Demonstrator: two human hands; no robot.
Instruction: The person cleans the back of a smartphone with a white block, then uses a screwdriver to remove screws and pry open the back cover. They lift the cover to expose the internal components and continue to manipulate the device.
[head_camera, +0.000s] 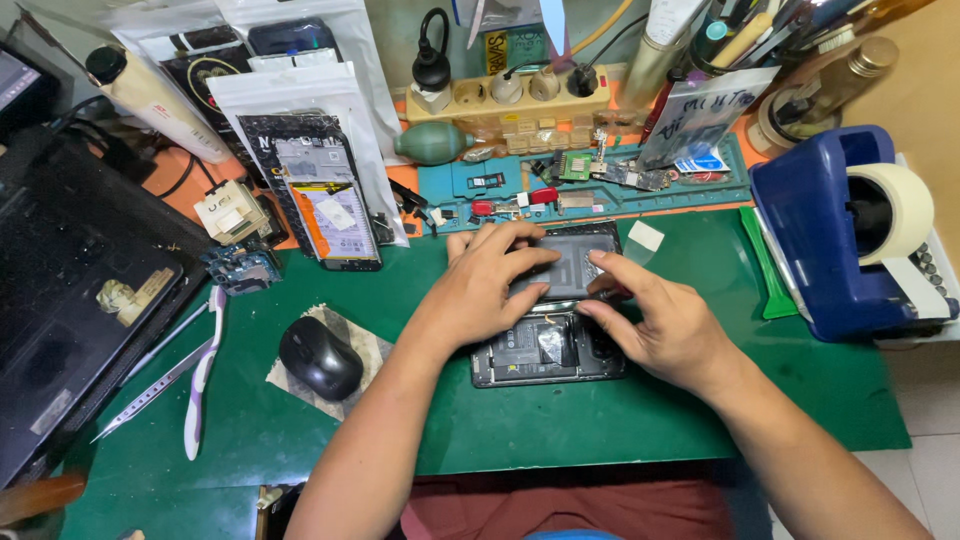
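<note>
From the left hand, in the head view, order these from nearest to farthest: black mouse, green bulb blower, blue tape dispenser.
From the left hand:
1. Black mouse, to its lower left on the green mat.
2. Green bulb blower, behind it near the power strip.
3. Blue tape dispenser, far at the right edge.

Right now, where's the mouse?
Head view, lower left of centre: the black mouse sits on a small patterned pad on the green mat, beside the left forearm, right of the tweezers.

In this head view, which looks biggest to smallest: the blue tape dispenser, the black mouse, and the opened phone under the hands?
1. Tape dispenser.
2. Phone, partly hidden by the hands, so less sure.
3. Mouse.
</note>
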